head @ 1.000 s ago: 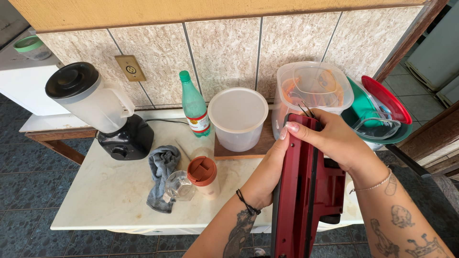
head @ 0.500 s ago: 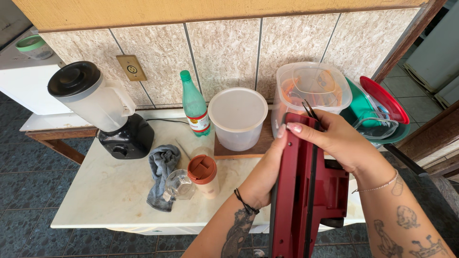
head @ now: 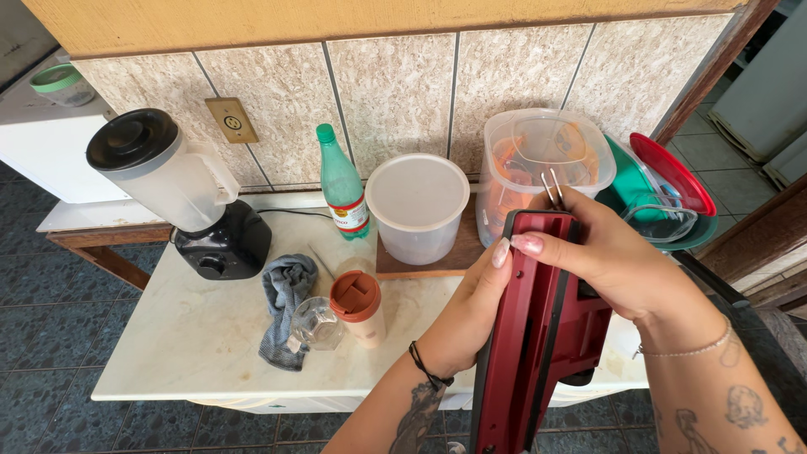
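Two hands hold the red tool [head: 538, 336] upright above the surface [head: 193, 336]: my left hand [head: 466, 315] cups its side, my right hand [head: 614, 269] closes over its top. Its metal prongs [head: 553, 189] remain exposed; nothing looks finished.

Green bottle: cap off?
No, the green bottle stands upright by the tiled wall with its green cap on.

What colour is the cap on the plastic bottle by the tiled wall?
Green cap, head view.
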